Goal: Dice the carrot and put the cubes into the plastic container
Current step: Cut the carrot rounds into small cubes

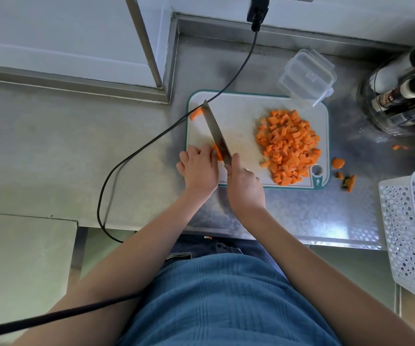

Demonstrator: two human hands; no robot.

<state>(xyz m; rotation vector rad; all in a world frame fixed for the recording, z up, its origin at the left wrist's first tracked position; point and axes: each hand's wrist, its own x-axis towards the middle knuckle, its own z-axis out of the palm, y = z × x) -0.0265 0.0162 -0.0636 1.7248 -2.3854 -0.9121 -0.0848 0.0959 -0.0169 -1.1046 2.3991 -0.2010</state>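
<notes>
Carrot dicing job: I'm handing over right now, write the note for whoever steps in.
Left hand holds the carrot piece down on the cutting board.
Right hand grips the knife, blade on that piece.
Another carrot piece lies by the knife tip.
Done: pile of carrot cubes on the board's right.
Left: dice both pieces, move all cubes into the empty plastic container behind the board.
Carrot scraps lie on the counter.

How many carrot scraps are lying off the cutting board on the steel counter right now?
4 visible: a rounded orange carrot end beside the board's right edge, a small bit below it, a dark-tipped piece further right, and small bits toward the bottles. Others may be hidden.
</notes>
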